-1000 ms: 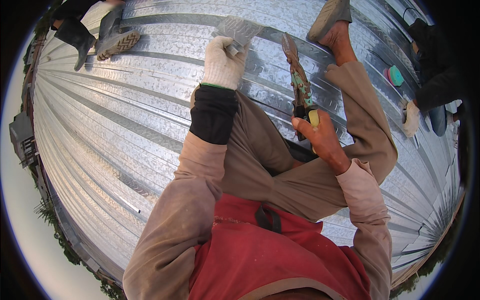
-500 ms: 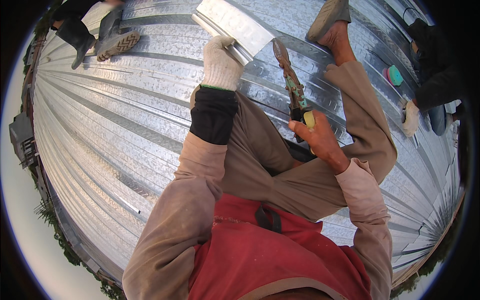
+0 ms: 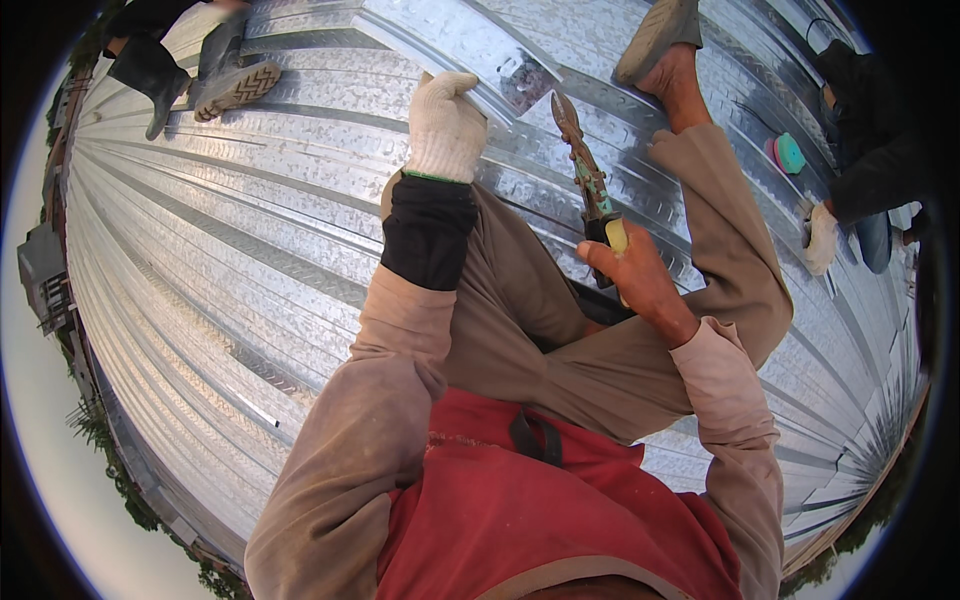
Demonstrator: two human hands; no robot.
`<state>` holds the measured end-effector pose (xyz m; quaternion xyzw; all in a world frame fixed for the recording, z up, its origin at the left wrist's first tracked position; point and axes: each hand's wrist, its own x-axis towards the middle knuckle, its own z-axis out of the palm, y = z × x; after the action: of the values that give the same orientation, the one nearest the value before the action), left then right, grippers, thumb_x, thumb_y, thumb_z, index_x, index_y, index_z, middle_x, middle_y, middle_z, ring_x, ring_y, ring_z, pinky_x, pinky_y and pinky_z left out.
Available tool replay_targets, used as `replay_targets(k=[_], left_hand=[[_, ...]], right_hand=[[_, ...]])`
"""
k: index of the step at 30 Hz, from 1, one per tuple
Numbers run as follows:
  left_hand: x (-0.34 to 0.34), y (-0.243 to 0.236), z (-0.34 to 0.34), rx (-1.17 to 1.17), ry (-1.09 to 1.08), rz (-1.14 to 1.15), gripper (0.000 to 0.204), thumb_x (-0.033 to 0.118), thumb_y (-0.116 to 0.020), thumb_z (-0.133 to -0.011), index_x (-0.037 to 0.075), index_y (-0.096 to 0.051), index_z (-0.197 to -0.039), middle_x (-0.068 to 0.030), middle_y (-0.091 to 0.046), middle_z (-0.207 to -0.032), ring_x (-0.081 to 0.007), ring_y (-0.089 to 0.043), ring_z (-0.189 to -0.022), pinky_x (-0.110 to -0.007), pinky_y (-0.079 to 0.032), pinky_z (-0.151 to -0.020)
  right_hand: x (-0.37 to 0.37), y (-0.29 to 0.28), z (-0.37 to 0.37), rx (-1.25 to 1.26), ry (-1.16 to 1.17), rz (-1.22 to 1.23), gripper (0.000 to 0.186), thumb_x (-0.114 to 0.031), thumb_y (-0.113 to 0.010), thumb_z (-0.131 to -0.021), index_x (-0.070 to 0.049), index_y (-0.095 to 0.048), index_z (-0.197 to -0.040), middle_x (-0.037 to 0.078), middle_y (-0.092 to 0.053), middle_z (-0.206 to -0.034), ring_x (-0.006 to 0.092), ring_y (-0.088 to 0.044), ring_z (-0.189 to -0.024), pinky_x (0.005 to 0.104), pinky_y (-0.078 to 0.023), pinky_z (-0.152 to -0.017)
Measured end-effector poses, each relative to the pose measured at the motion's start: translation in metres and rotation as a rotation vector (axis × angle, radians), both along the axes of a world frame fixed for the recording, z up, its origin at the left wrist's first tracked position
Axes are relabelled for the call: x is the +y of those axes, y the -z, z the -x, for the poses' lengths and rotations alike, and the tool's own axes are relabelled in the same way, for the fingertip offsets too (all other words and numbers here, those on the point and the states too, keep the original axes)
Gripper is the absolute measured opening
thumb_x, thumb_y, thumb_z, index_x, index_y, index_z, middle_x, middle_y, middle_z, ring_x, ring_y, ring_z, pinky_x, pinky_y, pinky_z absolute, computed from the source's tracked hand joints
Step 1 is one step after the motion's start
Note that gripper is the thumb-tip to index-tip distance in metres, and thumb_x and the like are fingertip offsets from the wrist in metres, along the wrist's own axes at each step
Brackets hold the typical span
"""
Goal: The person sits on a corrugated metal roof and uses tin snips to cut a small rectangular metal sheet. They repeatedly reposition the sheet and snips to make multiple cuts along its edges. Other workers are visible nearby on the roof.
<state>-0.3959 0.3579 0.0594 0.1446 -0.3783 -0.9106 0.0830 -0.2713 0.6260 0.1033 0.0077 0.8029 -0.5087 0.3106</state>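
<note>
My left hand [image 3: 446, 130], in a white knit glove, is closed on the lower edge of a bent galvanized metal piece [image 3: 450, 50] near the top middle. My right hand [image 3: 645, 280], bare, grips the yellow and black handles of metal snips [image 3: 585, 165] with worn green paint. The snips point up, their blades just below the piece's right end; whether they touch it is unclear. My legs [image 3: 735, 260] in brown trousers are bent on the ribbed metal sheeting [image 3: 220, 250], one sandalled foot at the upper right.
A person's rubber boots [image 3: 150, 85] are at the upper left. Another person in dark clothing [image 3: 855, 120] crouches at the right, a gloved hand [image 3: 822, 240] low on the sheeting. A green and pink round object [image 3: 787, 152] lies near them. Trees and a building show beyond the roof's left edge.
The metal piece has turned to show its broad face and since shifted up and right from the glove. My right hand and the snips have shifted slightly left.
</note>
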Motion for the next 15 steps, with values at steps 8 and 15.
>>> replay_targets(k=[8,15], left_hand=[[0.016,-0.026,-0.009,0.067,-0.098,0.660,0.019,-0.008,-0.059,-0.087,-0.002,-0.070,-0.101,-0.0050,-0.073,-0.098,-0.0133,-0.064,-0.094,-0.029,-0.051,-0.089],[0.020,-0.015,0.002,0.517,-0.274,1.213,0.028,-0.010,-0.063,-0.080,0.009,-0.075,-0.097,-0.0066,-0.079,-0.111,-0.0331,-0.067,-0.125,-0.052,-0.034,-0.123]], right_hand=[[0.005,0.011,0.000,-0.029,0.101,0.124,0.035,-0.030,-0.076,-0.094,0.001,-0.061,-0.093,0.004,-0.058,-0.074,0.0130,-0.051,-0.067,0.0371,-0.043,-0.061],[0.000,-0.010,0.002,-0.033,0.054,0.169,0.034,-0.030,-0.075,-0.094,0.002,-0.062,-0.092,0.004,-0.058,-0.075,0.0148,-0.050,-0.067,0.0375,-0.044,-0.063]])
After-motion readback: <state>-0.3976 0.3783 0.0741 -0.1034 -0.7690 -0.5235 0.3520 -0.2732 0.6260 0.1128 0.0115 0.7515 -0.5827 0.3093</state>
